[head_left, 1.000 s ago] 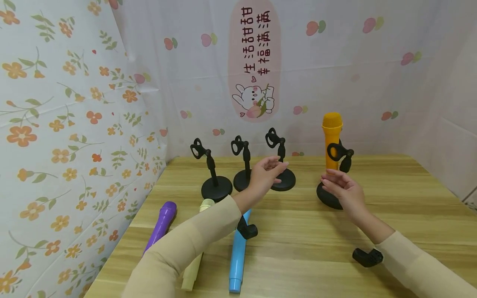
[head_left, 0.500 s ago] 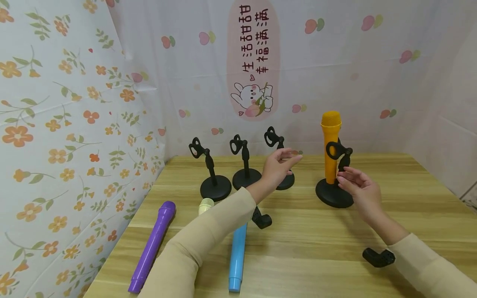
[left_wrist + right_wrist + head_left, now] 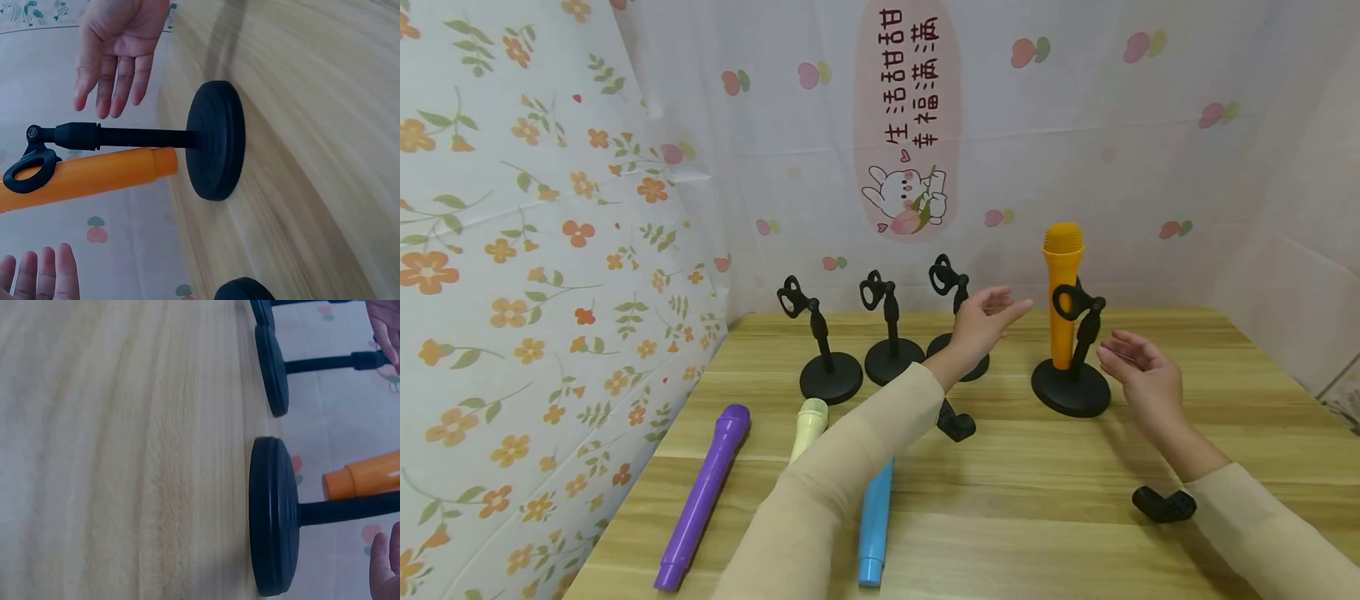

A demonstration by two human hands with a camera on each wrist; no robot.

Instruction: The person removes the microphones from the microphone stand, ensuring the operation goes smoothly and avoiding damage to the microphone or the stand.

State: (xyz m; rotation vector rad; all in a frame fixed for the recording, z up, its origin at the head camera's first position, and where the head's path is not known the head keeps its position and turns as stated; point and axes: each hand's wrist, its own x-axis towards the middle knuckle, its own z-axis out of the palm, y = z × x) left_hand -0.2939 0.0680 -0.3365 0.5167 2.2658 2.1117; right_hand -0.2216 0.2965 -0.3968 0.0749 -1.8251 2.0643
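An orange microphone [image 3: 1062, 287] stands nearly upright at the clip of the rightmost black microphone stand [image 3: 1078, 392]. Its lower end hangs just off the round base in the left wrist view. My left hand [image 3: 981, 329] is to the left of this microphone, fingers loosely extended and holding nothing; its fingertips [image 3: 45, 272] also show in the left wrist view. On the other side, my right hand [image 3: 1146, 379] is beside the stand's pole, relaxed and without anything in it. A gap separates each hand from the stand and microphone.
Left of it stand three more black stands: one far left [image 3: 831, 379], one in the middle [image 3: 893, 360], one partly behind my left hand [image 3: 951, 275]. Purple [image 3: 703, 500], cream [image 3: 809, 425] and blue [image 3: 874, 529] microphones lie on the wooden table [image 3: 1015, 525]; my left sleeve covers parts of two.
My left hand has moved rightward toward the orange microphone. My right hand has drawn away to the right from the stand. The orange microphone stays at the clip.
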